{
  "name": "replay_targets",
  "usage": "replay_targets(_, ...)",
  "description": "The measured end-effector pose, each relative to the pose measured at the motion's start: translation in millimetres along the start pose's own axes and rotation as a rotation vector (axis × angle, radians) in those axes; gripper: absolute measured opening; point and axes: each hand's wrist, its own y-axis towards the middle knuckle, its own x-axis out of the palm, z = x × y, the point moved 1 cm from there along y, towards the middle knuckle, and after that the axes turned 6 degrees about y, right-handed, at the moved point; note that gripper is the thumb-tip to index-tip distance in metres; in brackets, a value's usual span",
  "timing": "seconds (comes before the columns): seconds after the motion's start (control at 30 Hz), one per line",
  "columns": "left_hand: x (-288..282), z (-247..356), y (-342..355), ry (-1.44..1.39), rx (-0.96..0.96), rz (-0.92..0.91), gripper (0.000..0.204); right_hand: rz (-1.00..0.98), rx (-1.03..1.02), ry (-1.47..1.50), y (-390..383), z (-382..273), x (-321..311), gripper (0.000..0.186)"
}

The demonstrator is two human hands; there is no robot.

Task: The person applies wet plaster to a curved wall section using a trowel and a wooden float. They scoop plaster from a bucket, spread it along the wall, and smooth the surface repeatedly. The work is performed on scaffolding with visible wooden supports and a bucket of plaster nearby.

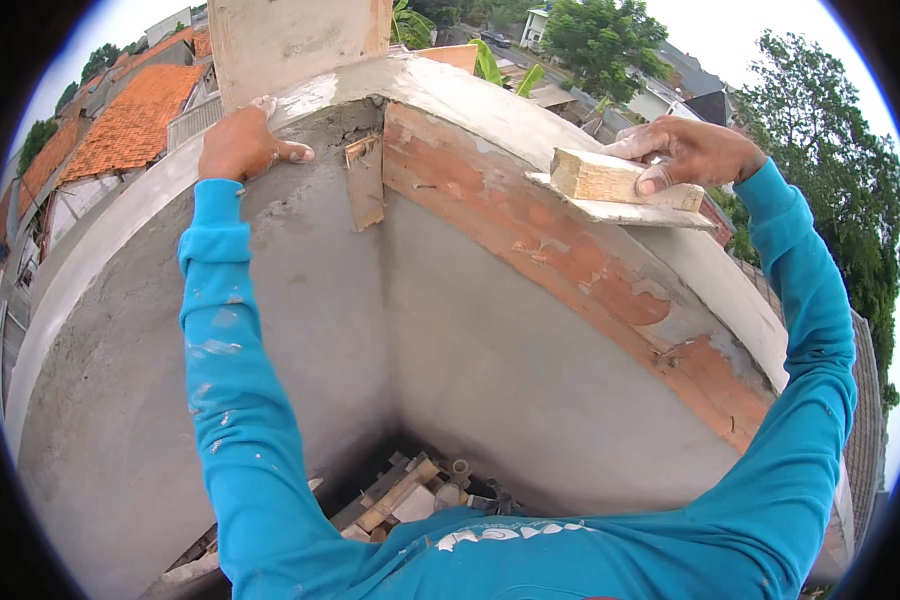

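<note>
My right hand (682, 158) is closed round the wooden block handle of a plastering float (625, 212), fingers on top and thumb at the near side. The float's thin flat plate lies on or just over the top edge of the right-hand wall (750, 300); I cannot tell if it touches. My left hand (242, 145) grips the top of the grey plastered left wall (310, 260), its fingers curled over the edge and its thumb pointing right. Between the hands, a reddish worn plank (560, 260) runs along the right wall's upper face. A short wood piece (364, 182) sits in the corner.
A pale upright board (300, 45) stands behind my left hand at the wall top. Down in the corner lies a heap of wood scraps (400, 495). Nails stick out of the plank. Beyond the walls are tiled roofs (130, 115) and trees (820, 150), far below.
</note>
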Motion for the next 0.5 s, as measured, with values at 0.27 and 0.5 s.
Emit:
replay_targets(0.27,-7,4,4,0.061,-0.026,-0.093,0.091,0.138,0.181,0.274,-138,23,20,0.08)
replay_targets(0.5,-8,-1,6,0.048,-0.039,-0.121,0.099,0.22,0.086,0.017,-8,81,-47,0.071)
